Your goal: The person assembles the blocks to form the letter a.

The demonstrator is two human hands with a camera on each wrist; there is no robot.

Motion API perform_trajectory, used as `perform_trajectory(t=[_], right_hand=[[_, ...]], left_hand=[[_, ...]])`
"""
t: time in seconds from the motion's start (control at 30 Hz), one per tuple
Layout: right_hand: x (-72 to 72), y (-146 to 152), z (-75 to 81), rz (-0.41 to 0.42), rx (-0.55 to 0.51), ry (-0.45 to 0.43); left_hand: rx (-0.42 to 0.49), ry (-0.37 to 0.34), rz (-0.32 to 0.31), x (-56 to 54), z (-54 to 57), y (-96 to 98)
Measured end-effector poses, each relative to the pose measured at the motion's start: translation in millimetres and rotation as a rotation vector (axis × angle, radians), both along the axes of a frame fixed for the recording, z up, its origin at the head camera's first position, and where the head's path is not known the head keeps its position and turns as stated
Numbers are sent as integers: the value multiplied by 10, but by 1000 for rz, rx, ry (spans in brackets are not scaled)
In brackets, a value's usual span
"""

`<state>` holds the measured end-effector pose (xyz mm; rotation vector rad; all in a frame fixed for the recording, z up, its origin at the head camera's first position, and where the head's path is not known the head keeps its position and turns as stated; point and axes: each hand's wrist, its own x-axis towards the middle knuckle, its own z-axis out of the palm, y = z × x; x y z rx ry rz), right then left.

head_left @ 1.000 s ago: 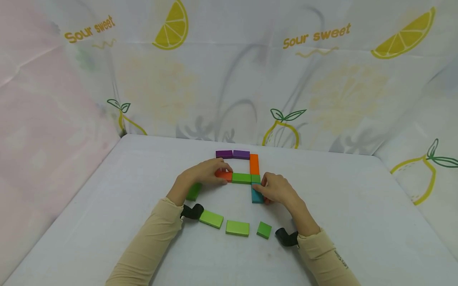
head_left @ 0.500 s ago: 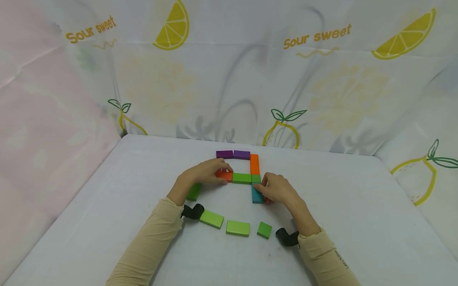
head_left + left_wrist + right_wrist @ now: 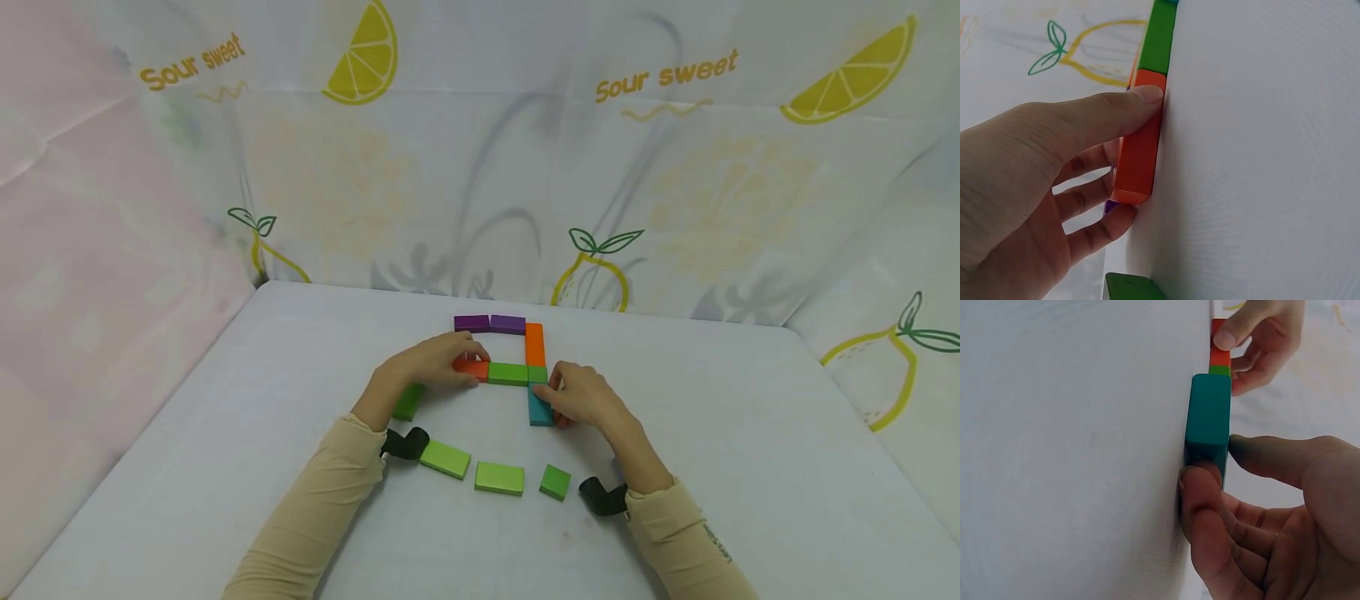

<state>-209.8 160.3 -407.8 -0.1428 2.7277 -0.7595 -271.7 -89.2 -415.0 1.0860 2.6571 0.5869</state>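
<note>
Gripping, left: our left hand (image 3: 435, 360) pinches the red block (image 3: 1138, 156) between thumb and fingers.
Gripping, right: our right hand (image 3: 587, 396) pinches the teal block (image 3: 1209, 412), likewise between thumb and fingers.
Red block, place: left end of the crosswise row, touching the green block (image 3: 507, 374).
Teal block, place: right side, running towards us from the small green block (image 3: 537, 375) that ends the row.
Upper blocks: 1 orange block (image 3: 535, 344), leading away from the small green block; 2 purple blocks (image 3: 490, 324) end to end at the back.
Nearer blocks: 1 dark green block (image 3: 408, 402), partly behind our left forearm; 2 light green blocks (image 3: 499, 478), apart; 1 green square block (image 3: 555, 482).
Row, risk: too hard a rightward push on the red block could, we judge, shove the row along and knock the corner askew.
Corner, risk: twisting or dragging the teal block as our fingers let go might leave a gap there.
Wrist mounts, risk: the left black mount (image 3: 408, 443) sits right by 1 light green block; an inward swing of that arm could bump it.
</note>
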Motion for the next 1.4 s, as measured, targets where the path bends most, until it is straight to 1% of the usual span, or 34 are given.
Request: perform_trajectory(t=[0.33, 0.5, 0.67, 0.93, 1.4], right_hand=[[-17, 2, -8, 8, -2, 4], [-17, 16, -13, 32, -11, 2], [-13, 12, -14, 20, -13, 0], [-2, 16, -23, 14, -17, 4], [-10, 21, -30, 17, -27, 9]], left_hand=[[-8, 17, -4, -19, -21, -3], [-11, 8, -1, -18, -23, -9], [-12, 1, 1, -7, -12, -6], [-15, 7, -16, -2, -4, -1], [-13, -3, 2, -18, -16, 4]])
